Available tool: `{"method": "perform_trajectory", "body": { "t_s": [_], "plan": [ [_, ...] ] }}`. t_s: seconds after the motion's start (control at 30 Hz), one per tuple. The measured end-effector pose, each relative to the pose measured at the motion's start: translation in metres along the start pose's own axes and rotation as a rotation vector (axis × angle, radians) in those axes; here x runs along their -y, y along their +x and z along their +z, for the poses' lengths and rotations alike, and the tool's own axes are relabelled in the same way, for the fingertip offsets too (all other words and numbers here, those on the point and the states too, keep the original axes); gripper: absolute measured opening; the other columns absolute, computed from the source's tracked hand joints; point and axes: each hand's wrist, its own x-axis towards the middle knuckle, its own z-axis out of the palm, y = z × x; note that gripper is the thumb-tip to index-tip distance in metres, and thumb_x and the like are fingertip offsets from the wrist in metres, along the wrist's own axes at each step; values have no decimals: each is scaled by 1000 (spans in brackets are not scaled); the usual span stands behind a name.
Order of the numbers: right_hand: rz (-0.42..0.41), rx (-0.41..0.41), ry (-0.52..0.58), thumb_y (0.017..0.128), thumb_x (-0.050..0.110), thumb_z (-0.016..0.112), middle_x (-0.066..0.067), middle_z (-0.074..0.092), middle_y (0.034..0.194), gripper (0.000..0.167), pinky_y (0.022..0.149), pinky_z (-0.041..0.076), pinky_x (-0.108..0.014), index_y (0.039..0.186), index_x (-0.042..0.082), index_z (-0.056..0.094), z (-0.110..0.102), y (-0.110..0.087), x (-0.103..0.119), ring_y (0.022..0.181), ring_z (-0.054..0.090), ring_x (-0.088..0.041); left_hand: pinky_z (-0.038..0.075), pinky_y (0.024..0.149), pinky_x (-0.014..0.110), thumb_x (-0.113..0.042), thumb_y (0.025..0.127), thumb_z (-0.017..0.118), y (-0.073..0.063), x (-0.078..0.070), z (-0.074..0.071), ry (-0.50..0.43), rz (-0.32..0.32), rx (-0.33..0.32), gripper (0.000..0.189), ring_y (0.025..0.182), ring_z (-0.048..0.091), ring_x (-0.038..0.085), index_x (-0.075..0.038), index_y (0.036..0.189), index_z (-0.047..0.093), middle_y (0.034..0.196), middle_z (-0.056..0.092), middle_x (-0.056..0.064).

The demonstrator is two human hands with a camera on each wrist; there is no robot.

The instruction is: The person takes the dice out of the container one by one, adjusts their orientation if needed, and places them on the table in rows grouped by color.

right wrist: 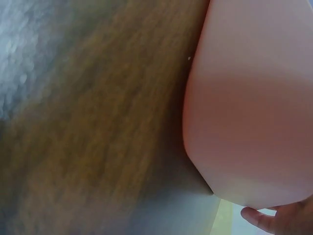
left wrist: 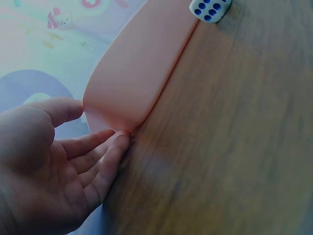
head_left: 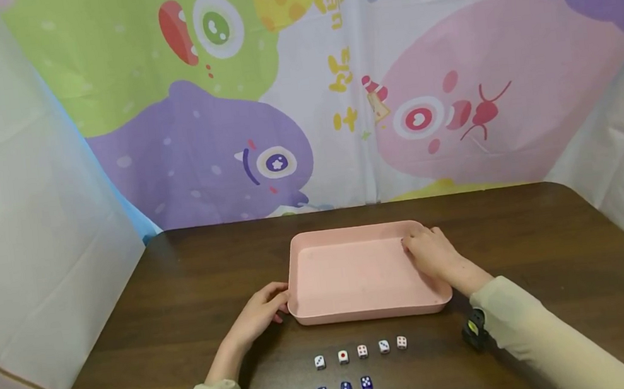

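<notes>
A shallow pink tray (head_left: 355, 279) lies on the brown table with its bare inner floor showing. My left hand (head_left: 261, 307) holds its left side. In the left wrist view the thumb (left wrist: 66, 110) meets the rim and the fingertips touch low on the outer wall. Over the tray's back right corner, my right hand (head_left: 432, 251) grips the rim, partly inside the tray. The right wrist view shows the outer wall (right wrist: 249, 112) and one finger (right wrist: 257, 218) beyond the far corner. Most of that grip is hidden.
In front of the tray stands a row of several white dice (head_left: 362, 351). Nearer to me is a shorter row of three blue dice (head_left: 346, 388). A cartoon-printed curtain (head_left: 335, 90) hangs behind the table's back edge.
</notes>
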Motion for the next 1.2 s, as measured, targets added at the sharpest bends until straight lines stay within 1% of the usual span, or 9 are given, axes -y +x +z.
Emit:
{"method": "perform_trajectory", "body": {
  "t_s": [0.17, 0.3, 0.5, 0.63, 0.7, 0.83, 0.9, 1.07, 1.2],
  "plan": [
    [6, 8, -19, 84, 9, 60, -7, 62, 82, 6, 75, 38, -48, 79, 11, 64, -2, -2, 2, 84, 58, -24, 49, 63, 30, -25, 92, 50, 0, 2, 0, 0, 4, 0, 40, 78, 56, 17, 3, 122, 50, 87, 60, 10],
    [11, 26, -17, 85, 11, 59, -4, 62, 76, 7, 78, 35, -49, 79, 13, 62, -4, -3, 3, 76, 60, -22, 49, 63, 31, -25, 92, 50, 0, 1, -1, 0, 11, 0, 41, 78, 56, 17, 3, 122, 50, 88, 60, 11],
    [30, 47, 20, 86, 10, 56, -3, 62, 71, 11, 79, 35, -51, 76, 13, 60, -10, -5, 6, 64, 62, -25, 49, 63, 29, -25, 92, 51, 1, 1, -1, -2, 0, 0, 40, 78, 55, 16, 2, 121, 51, 88, 59, 10],
    [26, 55, 15, 84, 9, 58, -1, 60, 70, 14, 81, 34, -51, 70, 14, 59, -12, -7, 7, 67, 61, -21, 49, 63, 29, -25, 92, 51, 1, 0, 0, -5, 5, 3, 40, 78, 55, 16, 2, 121, 51, 87, 59, 10],
    [21, 55, 11, 83, 9, 59, 0, 59, 69, 15, 83, 33, -51, 69, 15, 59, -13, -8, 8, 68, 60, -20, 50, 64, 31, -22, 92, 50, -1, -4, 0, -9, 0, 6, 39, 78, 55, 18, 4, 121, 50, 86, 59, 10],
    [20, 52, 15, 83, 12, 61, 0, 59, 68, 12, 83, 35, -51, 71, 14, 60, -16, -10, 10, 69, 60, -20, 50, 66, 33, -17, 93, 49, -11, -23, -1, -6, -3, 12, 37, 79, 55, 21, 7, 120, 50, 83, 59, 10],
    [20, 46, 22, 82, 13, 63, 0, 60, 69, 9, 80, 37, -50, 73, 14, 61, -19, -12, 12, 69, 61, -20, 50, 66, 34, -16, 93, 48, -12, -24, -1, -2, -3, 12, 36, 79, 55, 21, 8, 120, 50, 83, 58, 10],
    [10, 15, 48, 80, 15, 66, -3, 61, 71, 6, 62, 44, -41, 76, 12, 63, -26, -17, 18, 59, 58, -21, 49, 63, 31, -22, 92, 50, 1, -1, 1, -1, -5, -5, 38, 77, 55, 17, 3, 121, 51, 83, 58, 9],
    [28, 26, 111, 81, 12, 65, -5, 57, 75, 5, 52, 46, -36, 78, 9, 63, -31, -22, 20, 53, 52, -20, 49, 63, 29, -24, 92, 51, 0, -1, 1, 1, -4, -8, 38, 77, 54, 16, 2, 120, 51, 85, 59, 9]
  ]
}}
